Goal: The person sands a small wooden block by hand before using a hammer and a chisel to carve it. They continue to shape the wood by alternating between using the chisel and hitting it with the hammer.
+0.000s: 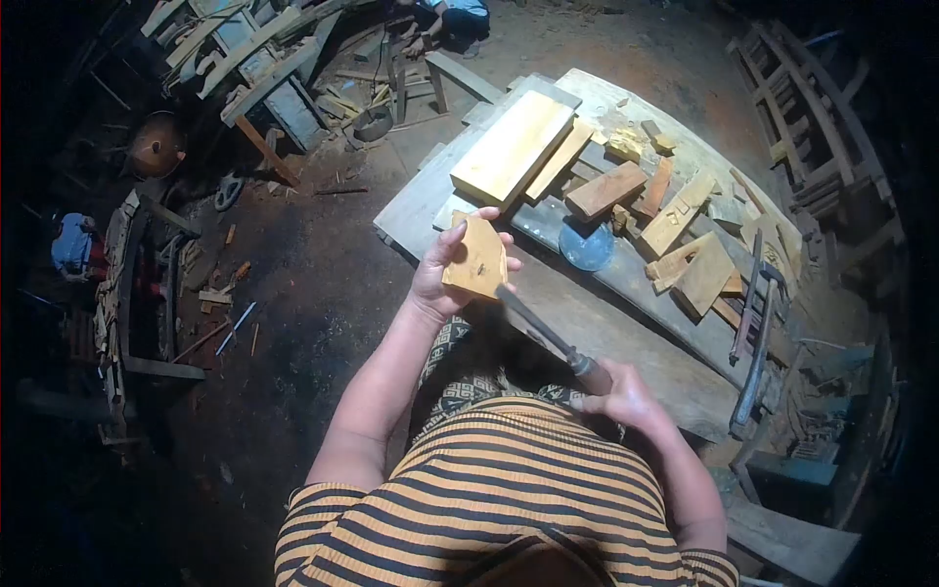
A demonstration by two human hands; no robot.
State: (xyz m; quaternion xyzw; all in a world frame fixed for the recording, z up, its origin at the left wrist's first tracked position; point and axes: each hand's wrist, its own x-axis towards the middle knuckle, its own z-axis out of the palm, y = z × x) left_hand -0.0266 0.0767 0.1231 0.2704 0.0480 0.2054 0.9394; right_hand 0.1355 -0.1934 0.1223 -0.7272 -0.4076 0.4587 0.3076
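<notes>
My left hand (435,274) grips a small, light yellowish-brown wood block (477,256) with angled edges, thumb on its near face and fingers around the far side. A small dark mark shows on the block's face. In my right hand (626,393) is a chisel (541,329), held by its wooden handle, its dark metal blade slanting up and left. The blade tip is right at the block's lower right corner. Both hands are in front of my striped shirt, with the workbench (606,328) just beyond.
On the bench lie a large squared timber (518,147), a reddish wood block (606,190), several offcuts (702,274) and a round bluish disc (587,245). Long dark tools (755,333) rest at the right edge. Wooden frames (284,83) stand far left; a person (455,20) crouches beyond.
</notes>
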